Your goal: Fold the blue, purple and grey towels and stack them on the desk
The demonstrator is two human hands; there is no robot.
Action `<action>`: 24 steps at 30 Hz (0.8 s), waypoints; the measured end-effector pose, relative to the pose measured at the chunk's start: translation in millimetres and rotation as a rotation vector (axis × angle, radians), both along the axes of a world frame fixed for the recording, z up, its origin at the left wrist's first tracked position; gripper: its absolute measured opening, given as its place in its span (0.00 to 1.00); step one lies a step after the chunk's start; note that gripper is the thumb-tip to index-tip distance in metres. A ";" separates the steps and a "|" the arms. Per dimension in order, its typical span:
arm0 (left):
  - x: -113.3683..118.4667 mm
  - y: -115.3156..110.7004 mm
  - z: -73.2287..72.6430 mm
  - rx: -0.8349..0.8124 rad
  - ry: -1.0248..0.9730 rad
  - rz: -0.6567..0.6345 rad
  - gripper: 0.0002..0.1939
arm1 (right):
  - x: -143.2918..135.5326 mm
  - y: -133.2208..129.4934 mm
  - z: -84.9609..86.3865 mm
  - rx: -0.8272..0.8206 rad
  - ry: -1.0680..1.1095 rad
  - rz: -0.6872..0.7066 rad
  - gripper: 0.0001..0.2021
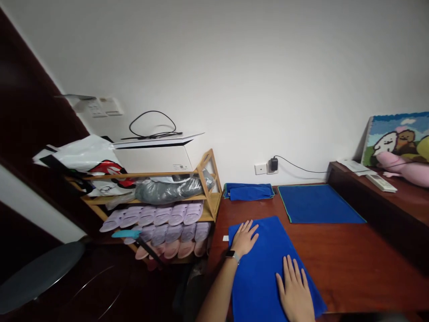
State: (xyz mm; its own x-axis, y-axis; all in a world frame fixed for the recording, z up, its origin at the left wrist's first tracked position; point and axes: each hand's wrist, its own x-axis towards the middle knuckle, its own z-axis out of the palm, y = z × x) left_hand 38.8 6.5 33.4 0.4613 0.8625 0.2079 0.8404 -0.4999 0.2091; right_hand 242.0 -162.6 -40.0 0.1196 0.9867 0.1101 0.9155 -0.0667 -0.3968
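Note:
A bright blue cloth (259, 273) lies spread over the front left of the brown wooden table (355, 264), a small white tag (225, 238) sticking out from its left edge. My left hand (245, 239), with a watch at the wrist, rests flat on the cloth's upper left part, fingers stretched out. Farther right and nearer to me, my right hand (295, 286) lies palm down on the same cloth with its fingers apart. Behind them are a folded blue cloth (251, 192) against the wall and a flat blue cloth with green edging (318, 203).
Left of the table stands a wooden rack (209, 197) with several slippers (162, 214), a white box (154, 158) and bags. A dark raised ledge (385, 219) bounds the right side, carrying a remote control (381, 182) and a pink plush toy (404, 169). A charger (274, 164) is plugged into the wall.

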 end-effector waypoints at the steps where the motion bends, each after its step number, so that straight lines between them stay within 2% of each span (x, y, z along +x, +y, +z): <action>1: -3.2 2.1 -1.8 -0.017 0.015 0.028 0.25 | 4.5 4.6 3.7 -0.009 -0.006 0.026 0.38; 3: -11.4 2.6 -2.3 -0.044 0.042 0.115 0.27 | 20.0 24.8 20.4 -0.013 -0.017 0.095 0.36; 5: -19.0 -5.1 0.3 -0.055 0.069 0.234 0.27 | 41.1 54.6 43.9 -0.028 -0.022 0.227 0.35; 8: -26.2 -35.7 5.7 -0.032 0.132 0.412 0.28 | 71.6 100.9 75.1 -0.073 -0.037 0.482 0.32; 10: -28.3 -64.0 8.2 0.004 0.169 0.510 0.28 | 84.5 122.5 83.5 -0.069 -0.055 0.532 0.31; 13: -26.6 -95.9 12.4 0.096 0.157 0.570 0.25 | 88.9 134.3 73.1 -0.021 -0.058 0.342 0.32; 15: -20.3 -97.9 17.6 0.171 0.099 0.492 0.23 | 85.5 132.7 57.6 -0.035 -0.070 0.195 0.34; 17: -10.9 -83.1 23.8 0.207 0.035 0.326 0.23 | 82.0 129.3 43.3 -0.077 -0.103 0.128 0.36; 20: -0.1 -47.4 27.2 0.116 0.008 0.108 0.25 | 81.7 127.6 32.5 -0.099 -0.129 0.123 0.38; 22: 0.1 -30.3 22.4 0.008 0.034 0.107 0.27 | 83.9 129.6 31.9 -0.088 -0.131 0.143 0.37; 24: -4.8 -25.8 12.6 -0.060 0.059 0.190 0.31 | 85.0 133.0 34.5 -0.082 -0.138 0.172 0.36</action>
